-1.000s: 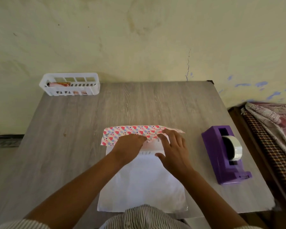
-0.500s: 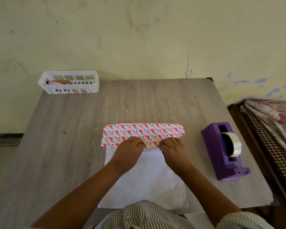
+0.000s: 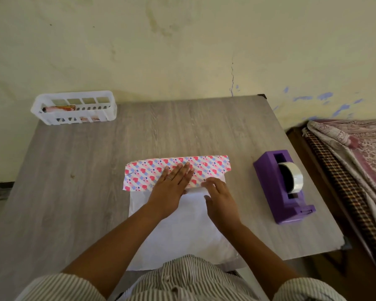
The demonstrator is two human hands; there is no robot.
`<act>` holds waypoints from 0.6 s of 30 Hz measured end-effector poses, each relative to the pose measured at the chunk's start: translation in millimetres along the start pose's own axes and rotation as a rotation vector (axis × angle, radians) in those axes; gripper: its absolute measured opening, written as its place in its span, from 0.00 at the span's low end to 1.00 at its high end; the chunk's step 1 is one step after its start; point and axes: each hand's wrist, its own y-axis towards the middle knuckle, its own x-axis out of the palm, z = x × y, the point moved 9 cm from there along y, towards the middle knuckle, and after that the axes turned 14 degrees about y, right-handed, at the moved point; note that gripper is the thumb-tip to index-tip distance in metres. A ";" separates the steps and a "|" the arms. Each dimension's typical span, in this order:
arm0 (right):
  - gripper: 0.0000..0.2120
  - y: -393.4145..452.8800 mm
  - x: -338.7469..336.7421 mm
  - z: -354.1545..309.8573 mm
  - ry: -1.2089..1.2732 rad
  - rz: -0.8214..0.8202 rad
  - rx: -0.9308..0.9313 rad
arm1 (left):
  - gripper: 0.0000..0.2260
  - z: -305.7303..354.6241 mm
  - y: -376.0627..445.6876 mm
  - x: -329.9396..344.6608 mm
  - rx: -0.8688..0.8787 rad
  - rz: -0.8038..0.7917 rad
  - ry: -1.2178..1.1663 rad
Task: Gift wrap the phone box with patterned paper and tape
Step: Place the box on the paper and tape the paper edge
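The patterned paper [image 3: 143, 177], printed with pink hearts and stripes, is folded toward me over the phone box, which is hidden beneath it. Its white underside [image 3: 182, 227] spreads out toward my body. My left hand [image 3: 171, 187] lies flat with straight fingers on the folded flap, pressing it down. My right hand [image 3: 219, 198] rests beside it on the flap's near edge, fingers extended and relaxed. A purple tape dispenser [image 3: 282, 192] with a clear roll stands to the right.
A white slotted basket [image 3: 74, 109] holding small packets sits at the table's far left corner. The grey wooden table [image 3: 74, 181] ends close to my body. A bed with patterned cloth [image 3: 356, 153] lies beyond the right edge.
The flap has come down flat over the box. My left hand has opened and slid forward onto the flap. My right hand has spread out at the flap's edge.
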 end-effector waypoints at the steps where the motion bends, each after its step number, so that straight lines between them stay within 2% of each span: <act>1: 0.19 -12.0 -0.3 5.8 0.021 0.006 0.047 | 0.29 -0.1 0.5 -0.6 0.014 0.005 -0.001; 7: 0.09 -59.5 0.5 48.4 0.098 -0.144 0.230 | 0.27 -9.7 13.1 -7.1 0.020 0.023 0.009; 11: 0.13 -62.7 6.9 51.8 0.094 -0.252 0.221 | 0.28 -11.6 16.6 -5.6 -0.018 -0.004 0.036; 16: 0.21 -74.2 14.1 55.0 0.049 -0.366 0.223 | 0.30 -6.0 6.5 -11.8 -0.228 -0.024 0.011; 18: 0.23 -78.4 13.8 56.1 0.041 -0.392 0.218 | 0.31 -2.4 5.4 -12.4 -0.263 -0.033 -0.004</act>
